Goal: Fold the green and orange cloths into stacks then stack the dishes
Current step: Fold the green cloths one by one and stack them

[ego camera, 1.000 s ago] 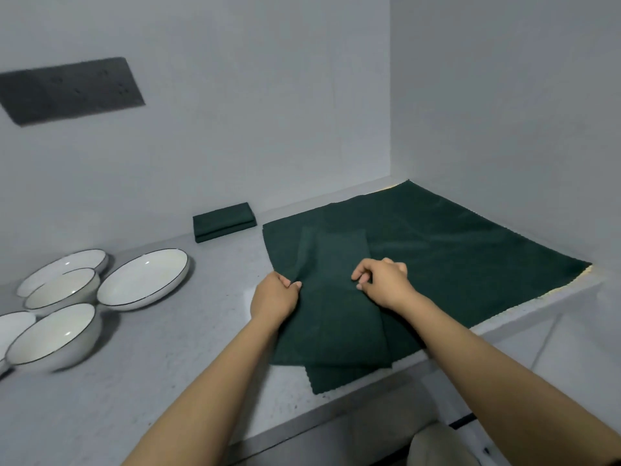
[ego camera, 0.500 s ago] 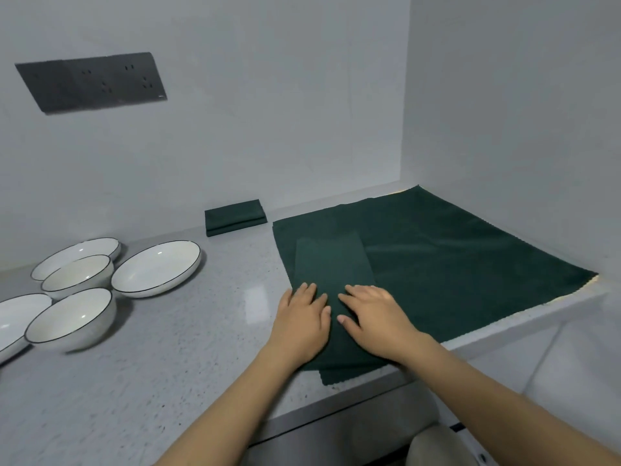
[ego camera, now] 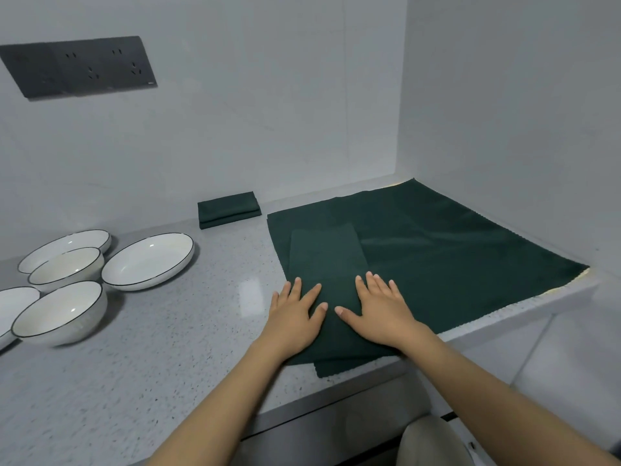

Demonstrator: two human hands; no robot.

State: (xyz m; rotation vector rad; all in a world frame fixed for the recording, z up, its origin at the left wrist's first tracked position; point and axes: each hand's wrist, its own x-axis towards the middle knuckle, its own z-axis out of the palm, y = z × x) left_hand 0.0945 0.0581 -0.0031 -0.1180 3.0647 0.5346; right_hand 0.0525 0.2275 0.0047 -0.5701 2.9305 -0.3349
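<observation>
A folded dark green cloth (ego camera: 327, 260) lies as a long strip on top of a larger spread green cloth (ego camera: 447, 243) on the grey counter. My left hand (ego camera: 294, 317) and my right hand (ego camera: 381, 309) press flat on the strip's near half, fingers straight and spread. A small folded green stack (ego camera: 228, 209) sits against the back wall. White dishes with dark rims stand at the left: a wide plate (ego camera: 149, 260), a far plate (ego camera: 67, 245), two bowls (ego camera: 65, 269) (ego camera: 60, 311), and another dish (ego camera: 13, 299) cut off by the frame. A pale orange edge (ego camera: 571, 284) peeks out under the spread cloth.
The counter (ego camera: 161, 348) has a front edge running diagonally below my arms. Walls close off the back and right side. A dark socket panel (ego camera: 79, 67) hangs on the back wall.
My hands pinched the strip's far edge a second ago; they then let go and laid flat on it, fingers spreading wider since.
</observation>
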